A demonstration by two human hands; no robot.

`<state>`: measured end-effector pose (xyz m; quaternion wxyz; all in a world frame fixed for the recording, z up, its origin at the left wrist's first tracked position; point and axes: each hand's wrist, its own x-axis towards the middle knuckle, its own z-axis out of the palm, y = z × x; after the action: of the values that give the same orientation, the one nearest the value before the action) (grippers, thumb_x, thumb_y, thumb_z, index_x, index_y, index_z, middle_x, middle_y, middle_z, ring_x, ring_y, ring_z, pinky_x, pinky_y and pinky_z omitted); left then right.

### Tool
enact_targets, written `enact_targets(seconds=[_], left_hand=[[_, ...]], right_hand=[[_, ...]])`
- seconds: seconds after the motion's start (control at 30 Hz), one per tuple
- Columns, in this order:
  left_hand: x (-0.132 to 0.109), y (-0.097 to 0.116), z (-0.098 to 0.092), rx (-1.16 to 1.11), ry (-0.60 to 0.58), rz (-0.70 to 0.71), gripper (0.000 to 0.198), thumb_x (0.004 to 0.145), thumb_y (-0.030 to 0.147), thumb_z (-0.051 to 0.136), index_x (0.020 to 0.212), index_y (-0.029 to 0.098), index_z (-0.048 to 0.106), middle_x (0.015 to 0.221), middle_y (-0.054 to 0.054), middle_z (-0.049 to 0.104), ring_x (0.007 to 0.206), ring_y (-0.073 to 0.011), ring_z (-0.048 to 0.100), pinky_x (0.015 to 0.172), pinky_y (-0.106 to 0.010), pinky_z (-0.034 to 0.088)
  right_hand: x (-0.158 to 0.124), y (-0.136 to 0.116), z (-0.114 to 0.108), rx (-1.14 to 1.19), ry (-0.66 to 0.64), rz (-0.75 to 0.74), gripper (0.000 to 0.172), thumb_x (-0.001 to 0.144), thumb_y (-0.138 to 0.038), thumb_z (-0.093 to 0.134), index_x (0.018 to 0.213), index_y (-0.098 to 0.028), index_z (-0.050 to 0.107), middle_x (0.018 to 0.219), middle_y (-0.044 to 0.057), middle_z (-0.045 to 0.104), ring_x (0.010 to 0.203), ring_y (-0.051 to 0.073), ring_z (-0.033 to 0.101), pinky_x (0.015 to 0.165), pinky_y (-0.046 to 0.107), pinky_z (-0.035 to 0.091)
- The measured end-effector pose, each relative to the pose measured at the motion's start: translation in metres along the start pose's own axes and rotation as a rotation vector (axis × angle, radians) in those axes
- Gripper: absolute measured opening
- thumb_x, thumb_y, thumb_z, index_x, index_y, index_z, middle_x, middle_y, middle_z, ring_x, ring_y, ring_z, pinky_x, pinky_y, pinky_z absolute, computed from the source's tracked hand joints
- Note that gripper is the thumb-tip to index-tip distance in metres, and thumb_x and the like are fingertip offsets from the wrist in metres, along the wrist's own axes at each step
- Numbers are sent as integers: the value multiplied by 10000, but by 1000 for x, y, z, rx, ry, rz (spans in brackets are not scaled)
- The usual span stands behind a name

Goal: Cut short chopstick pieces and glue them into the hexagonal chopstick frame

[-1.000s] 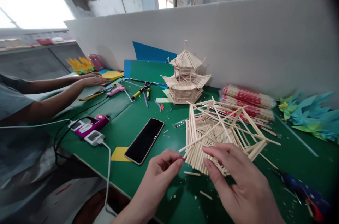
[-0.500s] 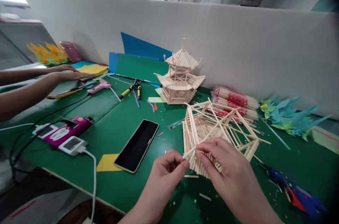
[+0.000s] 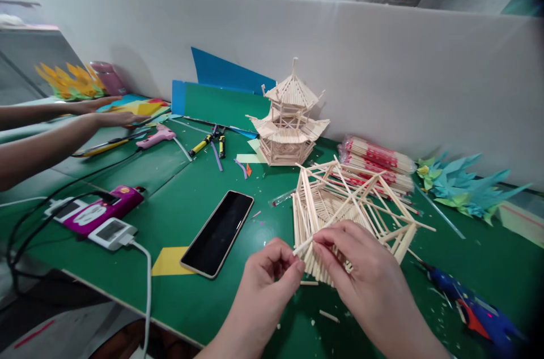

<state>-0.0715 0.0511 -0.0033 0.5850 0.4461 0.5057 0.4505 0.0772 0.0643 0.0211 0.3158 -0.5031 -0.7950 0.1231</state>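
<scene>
A half-built frame of thin wooden sticks (image 3: 352, 206) lies on the green table (image 3: 187, 206) in front of me. My left hand (image 3: 272, 274) is closed in a pinch at the near end of one loose stick (image 3: 323, 233) that slants up across the frame. My right hand (image 3: 361, 268) rests on the frame's near edge, thumb and fingers pinched on the same stick. A finished stick pagoda (image 3: 291, 118) stands behind the frame.
A black phone (image 3: 217, 233) lies left of my hands beside a yellow paper scrap (image 3: 170, 261). Packs of sticks (image 3: 376, 158) lie behind the frame. A blue glue gun (image 3: 471, 305) lies at right. Another person's arms (image 3: 51, 135) reach over the far left, near chargers (image 3: 102, 217) and pliers (image 3: 210, 141).
The view swung right and settled. My hands drew closer together at the frame's near edge, and my right hand came to pinch the loose stick that my left hand holds.
</scene>
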Motion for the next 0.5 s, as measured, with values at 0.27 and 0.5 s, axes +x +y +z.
enact_targets(seconds=[0.27,0.5], left_hand=[[2,-2,-1,-24,10,12,202,740,278,593,594,183,490,636,33,409,589,-129,341,552,-254,285],[0,-1,-1,-91,6,-6,207,739,258,607,590,173,491,629,44,393,587,-116,336,543,-234,271]], right_hand=[[1,1,-1,6,-28,23,112,860,-198,488,837,-208,597,783,20,556,742,169,520,655,319,425],[-1,2,-2,56,67,37,84,867,-190,495,872,-211,576,832,11,563,790,145,522,688,293,427]])
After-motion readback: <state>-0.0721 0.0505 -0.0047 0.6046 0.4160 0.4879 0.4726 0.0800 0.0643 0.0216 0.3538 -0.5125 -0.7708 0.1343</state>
